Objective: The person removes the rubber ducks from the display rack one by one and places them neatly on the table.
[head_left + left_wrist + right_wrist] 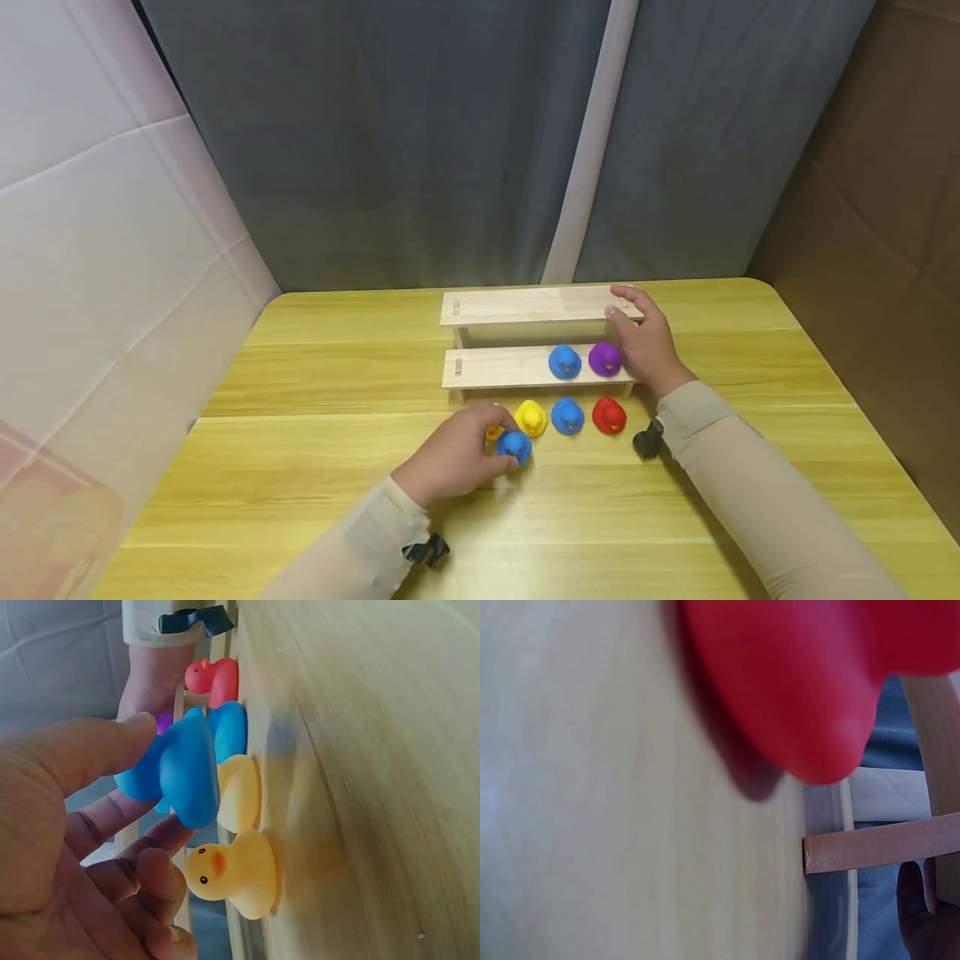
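In the head view my left hand (pixel 465 450) pinches a blue rubber duck (pixel 513 447) between thumb and fingers, in front of two yellow ducks. The left wrist view shows this blue duck (pixel 187 772) raised off the tabletop, the other fingers loosely bent below it. My right hand (pixel 651 342) is at the right end of the two-tier wooden shelf (pixel 510 310), thumb and index finger apart and overlapping the upper board. Beside it on the lower board sit a purple duck (pixel 605 358) and another blue duck (pixel 565 362).
Along the shelf's front on the wooden table (pixel 300 467) stand a yellow duck (pixel 531 418), a blue duck (pixel 567 415) and a red duck (pixel 609 415). Another yellow duck (pixel 251 874) is partly behind my left hand in the head view. A grey curtain (pixel 375 150) hangs behind.
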The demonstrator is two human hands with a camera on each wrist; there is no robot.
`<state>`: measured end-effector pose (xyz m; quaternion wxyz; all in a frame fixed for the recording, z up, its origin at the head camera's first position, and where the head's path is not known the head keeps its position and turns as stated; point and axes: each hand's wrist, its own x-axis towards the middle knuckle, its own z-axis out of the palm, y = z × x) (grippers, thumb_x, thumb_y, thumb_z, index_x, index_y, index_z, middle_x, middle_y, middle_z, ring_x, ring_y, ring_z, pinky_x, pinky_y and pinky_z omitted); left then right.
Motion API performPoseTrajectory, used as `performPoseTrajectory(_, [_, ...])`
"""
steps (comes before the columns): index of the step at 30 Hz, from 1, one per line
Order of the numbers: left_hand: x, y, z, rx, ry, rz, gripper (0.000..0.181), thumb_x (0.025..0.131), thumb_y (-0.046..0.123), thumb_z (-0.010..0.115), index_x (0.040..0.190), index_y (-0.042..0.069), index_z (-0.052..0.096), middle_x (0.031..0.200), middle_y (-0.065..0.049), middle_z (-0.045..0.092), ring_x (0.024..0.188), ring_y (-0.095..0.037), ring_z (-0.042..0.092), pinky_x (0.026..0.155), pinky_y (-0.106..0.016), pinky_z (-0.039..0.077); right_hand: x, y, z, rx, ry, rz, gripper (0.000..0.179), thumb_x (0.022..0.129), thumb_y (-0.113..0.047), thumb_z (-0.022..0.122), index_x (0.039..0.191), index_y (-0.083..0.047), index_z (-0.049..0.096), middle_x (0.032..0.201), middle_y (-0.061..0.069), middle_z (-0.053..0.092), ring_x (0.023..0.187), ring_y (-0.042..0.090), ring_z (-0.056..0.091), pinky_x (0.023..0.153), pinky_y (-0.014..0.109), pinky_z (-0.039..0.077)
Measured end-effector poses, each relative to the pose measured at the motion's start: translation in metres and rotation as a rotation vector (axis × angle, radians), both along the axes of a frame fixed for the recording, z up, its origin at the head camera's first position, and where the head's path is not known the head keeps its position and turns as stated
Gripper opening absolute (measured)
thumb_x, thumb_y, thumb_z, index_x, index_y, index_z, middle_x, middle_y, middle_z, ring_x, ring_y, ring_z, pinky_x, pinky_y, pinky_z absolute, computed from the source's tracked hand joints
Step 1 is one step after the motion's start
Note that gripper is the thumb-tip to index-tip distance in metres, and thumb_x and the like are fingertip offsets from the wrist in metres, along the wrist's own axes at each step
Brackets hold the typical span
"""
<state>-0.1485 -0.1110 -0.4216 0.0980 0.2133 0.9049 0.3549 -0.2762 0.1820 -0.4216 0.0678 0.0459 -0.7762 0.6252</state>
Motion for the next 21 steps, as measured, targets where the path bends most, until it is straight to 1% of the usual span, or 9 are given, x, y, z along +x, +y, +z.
performPoseTrajectory(4, [0.001, 0.000, -0.002, -0.017, 0.004, -0.010, 0.022, 0.087, 0.017, 0.086, 0.104, 0.015, 0.073, 0.104, 0.004, 0.064, 0.101, -0.022, 0.063, 0.100, -0.048, 0.053, 0.000, 0.000, 0.000, 0.002, 0.006, -0.003, 0.047, 0.106, -0.016, 0.060, 0.151, -0.003, 0.053, 0.161, 0.016, 0.046, 0.144, 0.033, 0.042, 0.122, 0.051, 0.031])
performPoseTrajectory(9, [0.001, 0.001, -0.005, -0.058, 0.001, -0.020, 0.023, 0.087, 0.020, 0.088, 0.104, 0.016, 0.073, 0.101, 0.006, 0.065, 0.095, -0.019, 0.062, 0.093, -0.041, 0.053, 0.000, 0.000, 0.000, -0.002, 0.005, -0.004, 0.047, 0.106, -0.016, 0.060, 0.151, -0.004, 0.053, 0.160, 0.016, 0.047, 0.142, 0.032, 0.043, 0.120, 0.048, 0.033])
performPoseTrajectory(14, [0.002, 0.003, -0.010, -0.108, 0.031, -0.049, 0.022, 0.086, 0.020, 0.088, 0.102, 0.016, 0.072, 0.100, 0.007, 0.067, 0.094, -0.016, 0.062, 0.092, -0.038, 0.054, -0.003, 0.001, -0.003, -0.002, -0.001, -0.002, 0.047, 0.106, -0.017, 0.059, 0.152, -0.005, 0.053, 0.161, 0.015, 0.046, 0.143, 0.031, 0.042, 0.121, 0.049, 0.033])
performPoseTrajectory(16, [0.002, 0.004, -0.012, -0.121, 0.043, -0.050, 0.022, 0.086, 0.019, 0.088, 0.101, 0.016, 0.072, 0.099, 0.008, 0.067, 0.093, -0.015, 0.062, 0.091, -0.037, 0.054, -0.009, 0.003, -0.012, -0.002, 0.000, -0.002, 0.048, 0.107, -0.018, 0.059, 0.153, -0.007, 0.053, 0.161, 0.013, 0.045, 0.141, 0.029, 0.043, 0.119, 0.044, 0.035])
performPoseTrajectory(17, [0.002, 0.004, -0.012, -0.126, 0.049, -0.049, 0.022, 0.086, 0.019, 0.088, 0.101, 0.016, 0.072, 0.098, 0.008, 0.067, 0.092, -0.014, 0.062, 0.091, -0.037, 0.054, -0.010, 0.004, -0.013, 0.004, 0.001, -0.002, 0.048, 0.107, -0.019, 0.059, 0.153, -0.008, 0.052, 0.162, 0.013, 0.045, 0.140, 0.029, 0.044, 0.117, 0.042, 0.037])
performPoseTrajectory(19, [0.002, 0.004, -0.014, -0.139, 0.060, -0.043, 0.023, 0.085, 0.020, 0.088, 0.100, 0.016, 0.071, 0.098, 0.008, 0.067, 0.091, -0.013, 0.062, 0.089, -0.036, 0.054, -0.010, 0.004, -0.013, 0.003, -0.005, -0.002, 0.048, 0.107, -0.020, 0.059, 0.153, -0.008, 0.052, 0.161, 0.013, 0.046, 0.137, 0.027, 0.044, 0.113, 0.036, 0.038])
performPoseTrajectory(21, [0.002, 0.004, -0.015, -0.149, 0.070, -0.038, 0.023, 0.085, 0.020, 0.089, 0.100, 0.016, 0.071, 0.097, 0.008, 0.067, 0.090, -0.013, 0.062, 0.088, -0.036, 0.055, -0.008, 0.003, -0.010, -0.001, -0.008, -0.001, 0.048, 0.107, -0.020, 0.059, 0.153, -0.008, 0.053, 0.160, 0.013, 0.047, 0.135, 0.026, 0.045, 0.110, 0.034, 0.039])
